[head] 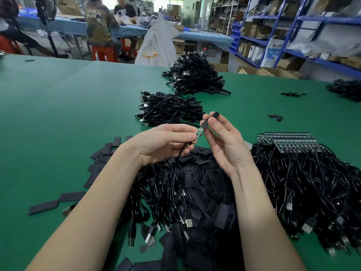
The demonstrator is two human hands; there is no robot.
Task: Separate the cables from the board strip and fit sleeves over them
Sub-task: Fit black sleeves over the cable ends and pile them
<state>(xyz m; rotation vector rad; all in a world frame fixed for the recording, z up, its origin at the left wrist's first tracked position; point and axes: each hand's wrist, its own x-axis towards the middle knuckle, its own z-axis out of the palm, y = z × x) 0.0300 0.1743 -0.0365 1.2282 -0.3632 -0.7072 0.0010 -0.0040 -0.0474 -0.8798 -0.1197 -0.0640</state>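
Loose black sleeves (197, 184) and cables heap on the green table (58, 114) at the bottom centre. Above them, the left hand (162, 143) pinches a cable (180, 153) behind its small board (199, 132); the right hand (220, 137) pinches a sleeve (210, 119) at the board's tip. Best to keep the sleeve mouth open and in line with the board, then slide it straight on. Uncut board strips (289, 139) lie at the right.

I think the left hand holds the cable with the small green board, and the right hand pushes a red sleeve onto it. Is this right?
Not quite: the head view shows the sleeve is black, not red. The left hand does hold the cable by its small green board, and the right hand holds the sleeve at its tip.
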